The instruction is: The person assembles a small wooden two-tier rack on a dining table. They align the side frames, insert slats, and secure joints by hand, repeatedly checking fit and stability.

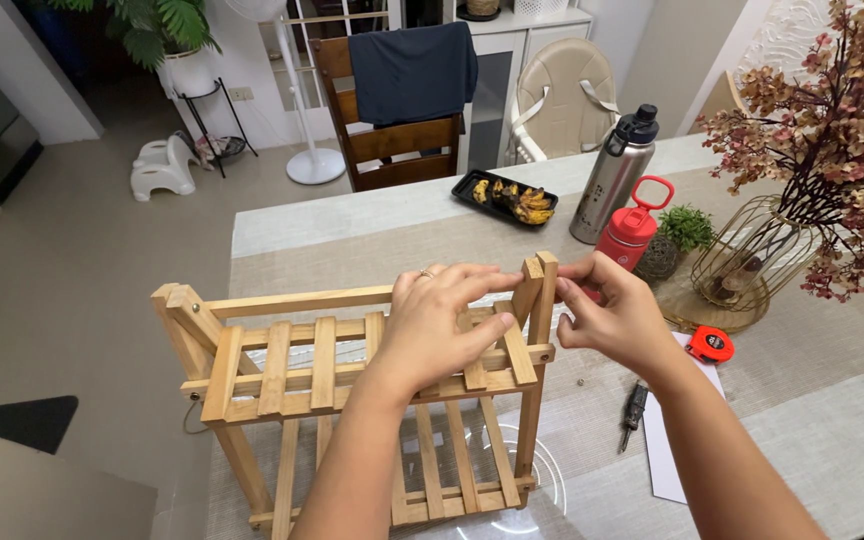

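A slatted wooden rack stands on the surface near its front left corner, its long axis running left to right along the front edge, with one end post hanging just past the left edge. The slats run front to back, and the upright posts point straight up. The left hand lies over the top shelf near the right end, its fingers stretched to the top of the right post. The right hand comes in from the other side, its fingers pinching that same post top. Both hands are clenched lightly on the wood. Just right of the rack lie a screwdriver on a white sheet and an orange tape measure. Farther back stand a red bottle and a steel bottle
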